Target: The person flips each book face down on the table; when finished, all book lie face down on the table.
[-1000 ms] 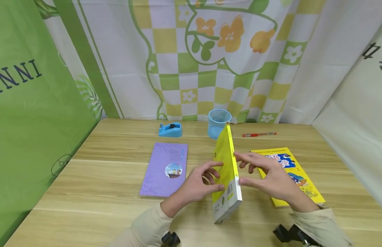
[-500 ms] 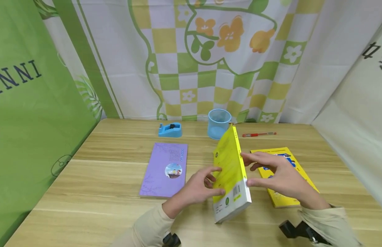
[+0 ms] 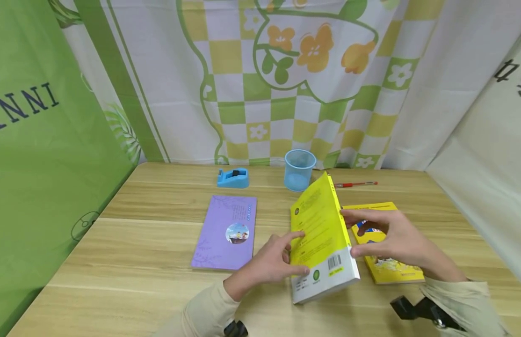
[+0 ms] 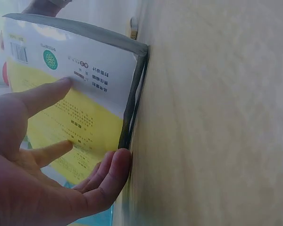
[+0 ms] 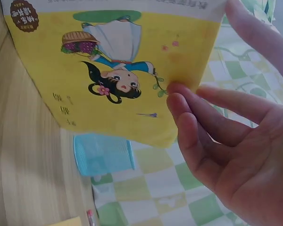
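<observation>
A yellow and white book (image 3: 318,238) stands tilted on its long edge on the table, its top leaning right. In the head view its back cover with a barcode shows. My left hand (image 3: 274,260) touches that cover, thumb and forefinger spread. Its other fingers (image 4: 114,172) lie by the book's lower edge in the left wrist view. My right hand (image 3: 393,238) holds the raised spine edge with thumb and forefinger. In the right wrist view its other fingers (image 5: 191,120) curl against the front cover (image 5: 122,61), which pictures a cartoon girl.
A purple book (image 3: 227,231) lies to the left, and another yellow book (image 3: 388,262) lies partly under the right hand's view. Along the back stand a blue tape dispenser (image 3: 233,178) and a blue mesh pen cup (image 3: 300,171). A red pen (image 3: 355,184) lies beyond the tilted book.
The book has tipped from nearly upright toward the right, so more of its back cover shows. My right hand has moved right with the spine; my left hand has barely shifted.
</observation>
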A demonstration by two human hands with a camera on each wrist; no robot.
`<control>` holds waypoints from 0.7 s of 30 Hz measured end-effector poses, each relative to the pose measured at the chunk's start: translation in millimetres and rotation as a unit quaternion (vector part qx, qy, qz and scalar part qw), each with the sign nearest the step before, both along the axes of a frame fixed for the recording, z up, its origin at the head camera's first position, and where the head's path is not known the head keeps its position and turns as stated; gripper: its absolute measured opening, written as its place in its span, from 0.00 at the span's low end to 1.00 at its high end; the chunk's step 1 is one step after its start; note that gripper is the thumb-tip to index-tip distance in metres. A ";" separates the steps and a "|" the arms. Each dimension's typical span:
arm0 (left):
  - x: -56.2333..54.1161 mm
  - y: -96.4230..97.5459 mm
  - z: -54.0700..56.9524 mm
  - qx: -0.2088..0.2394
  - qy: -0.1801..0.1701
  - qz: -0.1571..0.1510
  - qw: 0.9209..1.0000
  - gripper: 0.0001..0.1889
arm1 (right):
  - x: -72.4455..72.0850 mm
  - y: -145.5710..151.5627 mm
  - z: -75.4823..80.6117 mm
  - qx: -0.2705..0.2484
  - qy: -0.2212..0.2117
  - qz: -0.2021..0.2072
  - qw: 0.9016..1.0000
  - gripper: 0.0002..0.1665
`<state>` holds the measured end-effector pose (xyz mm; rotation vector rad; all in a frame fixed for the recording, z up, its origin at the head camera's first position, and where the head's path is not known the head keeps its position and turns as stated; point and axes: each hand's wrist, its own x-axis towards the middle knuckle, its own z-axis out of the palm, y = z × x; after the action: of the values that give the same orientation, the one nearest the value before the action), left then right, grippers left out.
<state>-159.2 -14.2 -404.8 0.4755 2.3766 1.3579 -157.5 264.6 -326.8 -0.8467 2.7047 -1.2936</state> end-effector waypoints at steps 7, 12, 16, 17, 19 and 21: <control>0.8 -0.1 1.5 -0.019 -0.010 0.006 1.000 0.43 | -5.1 6.9 -1.8 0.011 -0.041 -0.005 0.999 0.46; -0.6 -2.8 2.1 -0.052 0.008 0.018 0.998 0.42 | -9.8 8.1 -6.1 0.011 -0.065 -0.013 0.998 0.48; -1.1 -5.6 3.3 -0.070 0.004 0.035 0.997 0.42 | -14.7 8.0 -11.7 0.011 -0.077 -0.006 0.997 0.53; -1.2 -6.2 3.7 -0.073 0.003 0.039 0.997 0.42 | -15.9 7.7 -13.3 0.009 -0.082 -0.005 0.997 0.54; -1.8 -7.3 4.1 -0.081 0.005 0.044 0.996 0.41 | -18.5 7.1 -17.1 0.009 -0.086 0.002 0.996 0.56; -2.9 -8.3 4.2 -0.094 0.012 0.046 0.994 0.41 | -20.8 6.0 -20.9 0.014 -0.095 0.001 0.995 0.59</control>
<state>-162.1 -22.5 -400.6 0.3336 2.5426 1.1565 -178.3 270.6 -347.7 -0.6853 2.5679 -1.2637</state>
